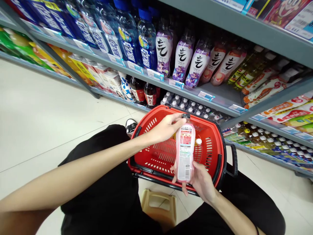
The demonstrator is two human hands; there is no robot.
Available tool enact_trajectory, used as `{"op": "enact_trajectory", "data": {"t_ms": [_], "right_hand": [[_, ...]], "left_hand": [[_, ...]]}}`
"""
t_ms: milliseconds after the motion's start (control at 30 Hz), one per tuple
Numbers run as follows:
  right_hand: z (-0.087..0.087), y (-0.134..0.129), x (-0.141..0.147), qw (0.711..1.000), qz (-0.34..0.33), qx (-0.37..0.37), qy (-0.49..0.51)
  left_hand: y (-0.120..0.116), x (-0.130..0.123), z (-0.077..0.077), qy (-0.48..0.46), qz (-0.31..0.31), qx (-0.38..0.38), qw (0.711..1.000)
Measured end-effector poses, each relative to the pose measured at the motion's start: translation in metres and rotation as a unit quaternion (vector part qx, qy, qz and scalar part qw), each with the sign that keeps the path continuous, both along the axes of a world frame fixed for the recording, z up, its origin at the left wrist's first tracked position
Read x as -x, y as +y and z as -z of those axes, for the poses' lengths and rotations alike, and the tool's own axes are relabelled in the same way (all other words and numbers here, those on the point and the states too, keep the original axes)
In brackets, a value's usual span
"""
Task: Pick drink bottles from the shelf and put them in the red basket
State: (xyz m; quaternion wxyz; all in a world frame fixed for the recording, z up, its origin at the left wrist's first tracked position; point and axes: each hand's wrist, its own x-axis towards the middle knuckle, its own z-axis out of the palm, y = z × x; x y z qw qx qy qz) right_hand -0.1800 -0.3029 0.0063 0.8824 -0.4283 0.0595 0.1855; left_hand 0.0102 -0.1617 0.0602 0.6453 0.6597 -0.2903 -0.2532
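Note:
Between my two hands is a pink drink bottle [185,151] with a black cap, its back label and barcode turned towards me. My left hand [168,128] grips it at the neck, just under the cap. The lower end rests in my right hand [199,178], whose fingers curl around and behind the base. Below the bottle stands a red shopping basket [161,111] with slotted walls and a black handle. Inside the basket a white cap [198,141] and a bit of something yellow show; the rest is hidden behind the bottle and my left hand.
A grey shelf [220,91] ahead carries purple-labelled bottles [165,49], blue drink bottles [126,36] and pink-labelled bottles [230,67]. Small white-capped bottles [183,104] fill the lower level. A beige stool [160,209] is between my legs, and a sneaker [131,125] shows left of the basket.

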Motion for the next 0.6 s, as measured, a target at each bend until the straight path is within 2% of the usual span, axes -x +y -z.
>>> {"op": "enact_trajectory", "data": {"t_ms": [100, 200, 333, 467, 600], "right_hand": [[0.003, -0.005, 0.005, 0.999, 0.014, 0.044, -0.018], [0.004, -0.009, 0.007, 0.991, 0.029, 0.124, -0.047], [0.002, -0.01, 0.006, 0.97, 0.11, 0.213, -0.045], [0.001, -0.013, 0.005, 0.922, 0.178, 0.34, -0.057], [-0.002, -0.026, 0.004, 0.851, 0.18, 0.485, -0.092]], "left_hand": [[-0.001, 0.003, -0.001, 0.075, -0.02, 0.04, 0.996], [-0.002, 0.003, -0.002, 0.088, -0.039, 0.059, 0.994], [-0.005, -0.002, 0.001, 0.119, -0.049, 0.091, 0.988], [-0.006, -0.004, 0.002, 0.178, -0.052, 0.093, 0.978], [-0.004, -0.004, -0.001, 0.211, -0.038, 0.108, 0.971]]}}
